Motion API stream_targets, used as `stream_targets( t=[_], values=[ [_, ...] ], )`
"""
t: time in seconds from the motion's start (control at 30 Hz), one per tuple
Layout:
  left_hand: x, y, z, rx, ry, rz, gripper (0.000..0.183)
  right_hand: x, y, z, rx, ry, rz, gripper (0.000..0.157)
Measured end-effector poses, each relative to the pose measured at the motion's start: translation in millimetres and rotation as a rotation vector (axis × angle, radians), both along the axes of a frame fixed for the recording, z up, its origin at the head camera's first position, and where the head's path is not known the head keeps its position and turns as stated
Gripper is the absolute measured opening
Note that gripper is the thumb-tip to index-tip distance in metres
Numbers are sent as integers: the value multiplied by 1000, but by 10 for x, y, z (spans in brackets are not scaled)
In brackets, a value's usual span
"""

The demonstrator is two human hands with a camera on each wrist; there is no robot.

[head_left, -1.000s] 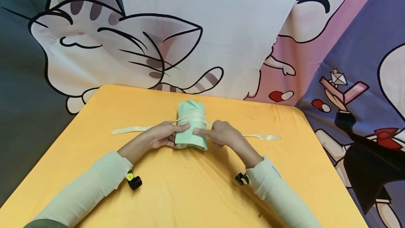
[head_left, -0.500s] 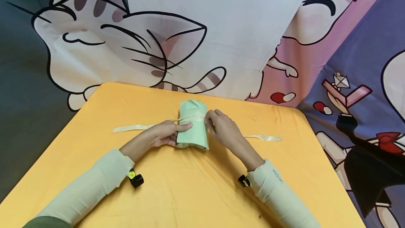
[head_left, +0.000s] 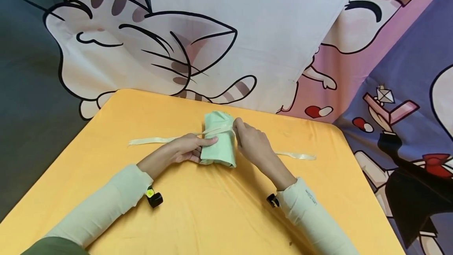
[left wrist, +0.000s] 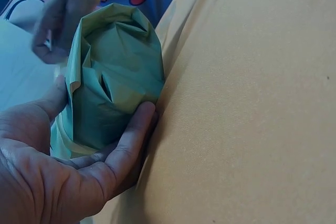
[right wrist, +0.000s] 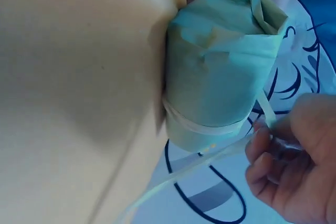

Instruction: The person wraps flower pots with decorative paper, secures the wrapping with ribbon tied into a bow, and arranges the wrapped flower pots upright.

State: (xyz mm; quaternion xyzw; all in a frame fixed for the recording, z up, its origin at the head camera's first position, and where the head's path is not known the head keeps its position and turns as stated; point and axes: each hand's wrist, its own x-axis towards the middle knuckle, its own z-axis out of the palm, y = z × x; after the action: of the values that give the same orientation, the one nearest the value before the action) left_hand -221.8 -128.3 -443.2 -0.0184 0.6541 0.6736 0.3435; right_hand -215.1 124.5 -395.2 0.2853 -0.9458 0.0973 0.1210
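The step in hand looks like drawing the ribbon (head_left: 150, 141) snug around the green bundle (head_left: 218, 148), which lies just beside the tabletop's (head_left: 198, 215) far edge, between its far corners; the left hand (head_left: 185, 146) grasps the bundle, the right hand (head_left: 253, 143) pinches ribbon in its fingers (right wrist: 258, 167); the next move probably calls for even tension; bare cloth lies open toward the near side and both side edges.

Saw pale green on the bundle (head_left: 220, 150), cream on the ribbon (head_left: 219, 130) around it, yellow on the cloth (head_left: 198, 207) beneath the bundle, a striped cat (head_left: 109, 60) on the white backdrop (head_left: 276, 30) behind the bundle.
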Motion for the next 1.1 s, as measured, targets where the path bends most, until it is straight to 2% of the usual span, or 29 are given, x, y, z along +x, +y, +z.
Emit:
stream_targets(
  t=[0.1,0.2,0.3,0.4,0.5,0.73,0.9,1.1],
  values=[
    [0,-17,-3,-3,5,-7,52,-36,-75,25,52,99,-1,10],
    [6,-28,-13,-1,8,-11,50,-82,-138,3,99,149,12,8],
    [15,-27,-30,0,8,-13,49,-105,-162,-40,42,90,25,2],
    [16,-12,-44,-1,-1,-11,50,-111,-146,-91,-82,-22,26,10],
    [11,2,-45,-4,-8,-4,50,-118,-116,-130,-187,-94,31,19],
    [-5,1,-9,7,-12,1,49,-170,-48,-171,-297,-79,97,16],
    [-15,-19,-19,13,-11,-7,47,-221,-14,-220,-314,-68,132,13],
    [-7,-24,-8,3,-14,-8,49,-319,15,-278,-345,-47,211,15]
  ],
)
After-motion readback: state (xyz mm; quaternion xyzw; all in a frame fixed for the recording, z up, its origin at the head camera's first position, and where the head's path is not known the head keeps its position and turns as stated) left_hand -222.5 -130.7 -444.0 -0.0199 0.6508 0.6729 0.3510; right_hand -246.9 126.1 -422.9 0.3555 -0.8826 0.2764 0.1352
